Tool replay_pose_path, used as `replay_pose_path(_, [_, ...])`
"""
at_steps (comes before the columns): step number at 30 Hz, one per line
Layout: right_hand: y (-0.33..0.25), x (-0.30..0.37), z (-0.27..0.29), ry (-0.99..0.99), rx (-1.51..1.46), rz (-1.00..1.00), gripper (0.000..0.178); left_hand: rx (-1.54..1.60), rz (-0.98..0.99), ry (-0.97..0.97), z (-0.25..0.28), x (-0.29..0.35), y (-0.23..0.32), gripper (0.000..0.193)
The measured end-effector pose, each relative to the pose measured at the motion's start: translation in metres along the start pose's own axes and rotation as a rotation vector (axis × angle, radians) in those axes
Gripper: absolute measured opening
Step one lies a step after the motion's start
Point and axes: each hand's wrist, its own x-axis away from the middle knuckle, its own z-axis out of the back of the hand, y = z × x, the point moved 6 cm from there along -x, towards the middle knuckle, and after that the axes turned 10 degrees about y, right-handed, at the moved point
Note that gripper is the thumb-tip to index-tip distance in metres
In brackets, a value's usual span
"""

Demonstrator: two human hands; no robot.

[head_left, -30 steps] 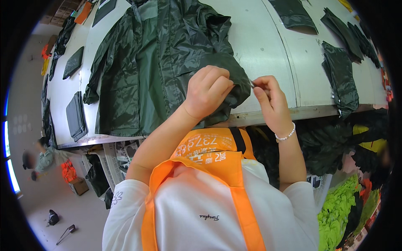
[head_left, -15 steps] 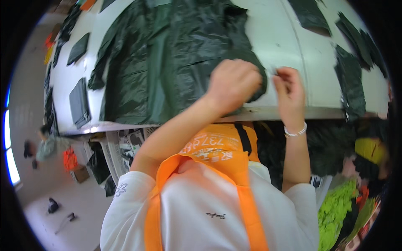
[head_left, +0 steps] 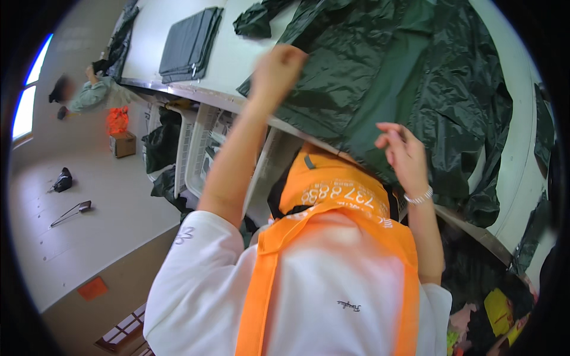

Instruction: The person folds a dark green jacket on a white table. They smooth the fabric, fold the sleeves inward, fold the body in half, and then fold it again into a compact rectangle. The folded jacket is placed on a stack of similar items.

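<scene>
A shiny dark green raincoat (head_left: 356, 65) lies spread across the white tabletop, with a smoother, paler green strip down its middle. At the coat's left side is my left hand (head_left: 275, 72), its fingers curled in and slightly blurred. Whatever they may pinch is hidden from me. Above the coat's lower middle hovers my right hand (head_left: 405, 153), fingers apart and holding nothing, a pale beaded bracelet (head_left: 419, 196) on its wrist. An orange apron (head_left: 338, 184) covers my front, close against the table edge.
Folded dark green packs (head_left: 190, 44) are stacked left on the table, with a crumpled dark piece (head_left: 254, 21) nearby. White plastic baskets (head_left: 199, 157) stand below the edge. Another person (head_left: 89, 95) is at far left, near a cardboard box (head_left: 122, 144).
My view has swung left, so the coat sits further right in it. My left hand has gone from the coat's right part to its left side; my right hand is now over its middle.
</scene>
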Motion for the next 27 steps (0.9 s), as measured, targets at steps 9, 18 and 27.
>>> replay_pose_path(9, [0.07,-0.038,-0.148,0.247,0.806,0.257,0.03,0.068,0.392,0.052,0.011,-0.134,-0.262,0.095])
replay_pose_path(18, [0.071,-0.04,-0.142,0.526,0.609,-0.022,0.024,0.372,-0.26,0.297,0.024,-0.148,-0.164,0.02])
replay_pose_path(27, [-0.043,-0.105,-0.17,0.482,-0.139,-0.046,0.017,0.532,-0.683,-0.094,0.057,-0.007,-0.069,0.026])
